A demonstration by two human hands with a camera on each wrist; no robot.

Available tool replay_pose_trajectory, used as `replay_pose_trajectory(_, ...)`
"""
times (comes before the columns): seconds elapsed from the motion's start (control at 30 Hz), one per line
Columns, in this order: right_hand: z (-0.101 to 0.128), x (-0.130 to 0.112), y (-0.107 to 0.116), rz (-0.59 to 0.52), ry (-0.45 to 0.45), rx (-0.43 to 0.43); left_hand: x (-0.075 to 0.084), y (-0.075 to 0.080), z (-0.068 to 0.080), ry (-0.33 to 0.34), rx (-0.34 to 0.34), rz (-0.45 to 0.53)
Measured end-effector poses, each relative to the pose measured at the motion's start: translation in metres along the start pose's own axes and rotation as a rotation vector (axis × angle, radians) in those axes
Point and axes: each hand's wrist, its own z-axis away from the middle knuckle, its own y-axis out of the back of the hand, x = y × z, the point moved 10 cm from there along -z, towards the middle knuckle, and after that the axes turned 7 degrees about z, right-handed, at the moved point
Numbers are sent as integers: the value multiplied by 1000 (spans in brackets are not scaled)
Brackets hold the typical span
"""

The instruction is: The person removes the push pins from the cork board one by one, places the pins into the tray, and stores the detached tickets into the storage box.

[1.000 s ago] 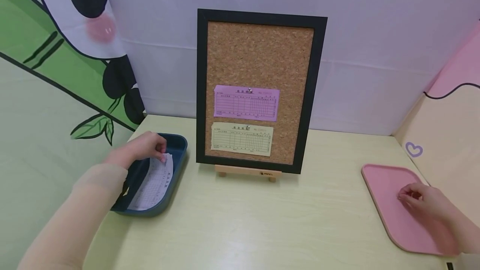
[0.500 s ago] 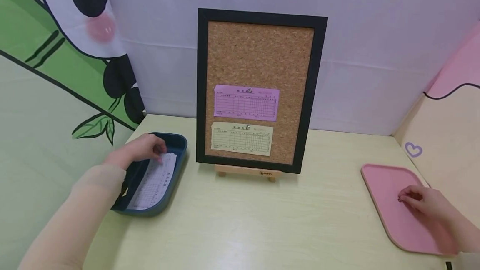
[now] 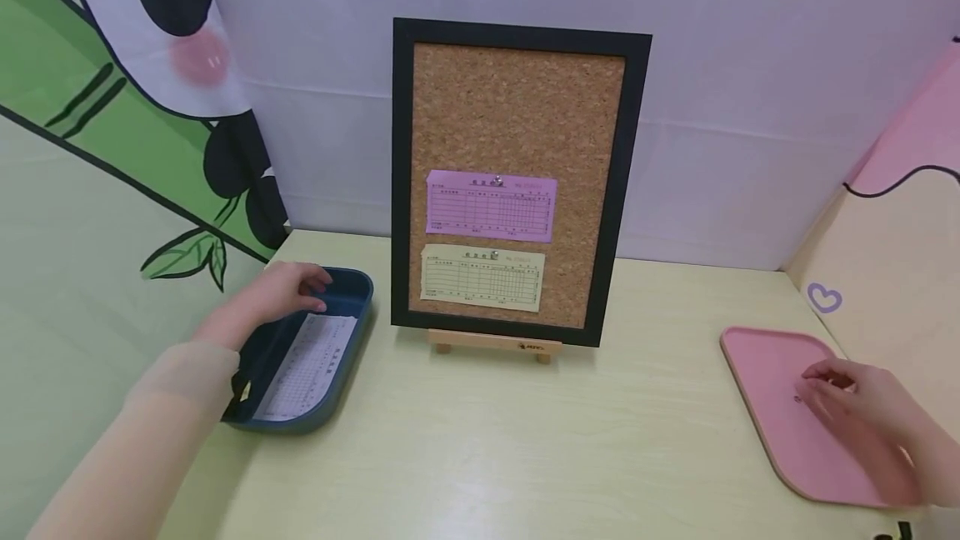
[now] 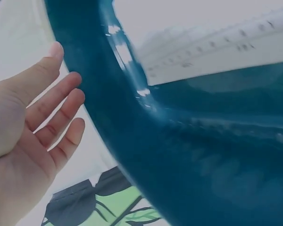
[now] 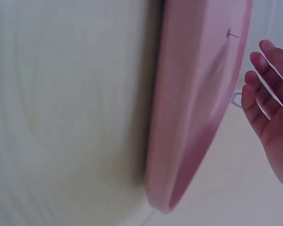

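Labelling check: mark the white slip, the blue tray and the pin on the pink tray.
white slip (image 3: pixel 307 365), head view, middle of the sheet.
blue tray (image 3: pixel 358 307), head view, right rim.
pin (image 5: pixel 231 34), right wrist view, its shaft.

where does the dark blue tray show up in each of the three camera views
Head: the dark blue tray sits at lower left on the table, left of the cork board, with the left hand over its far end.
Left wrist: it fills the centre and right.
Right wrist: not in view.
Shared landmark: the white printed slip lying in it.
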Motion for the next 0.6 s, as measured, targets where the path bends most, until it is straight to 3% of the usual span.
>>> replay_pose_trajectory(0.2, 1, -13, 28, 19, 56, 137, 18, 17, 4, 14, 63, 13)
replay_pose_trajectory(0.43, 1, -28, 52, 12, 49, 215, 33, 29, 9, 52, 118, -3)
replay_pose_trajectory(0.6, 1, -41, 70, -3, 31, 263, 47, 40, 12, 60, 204, -8)
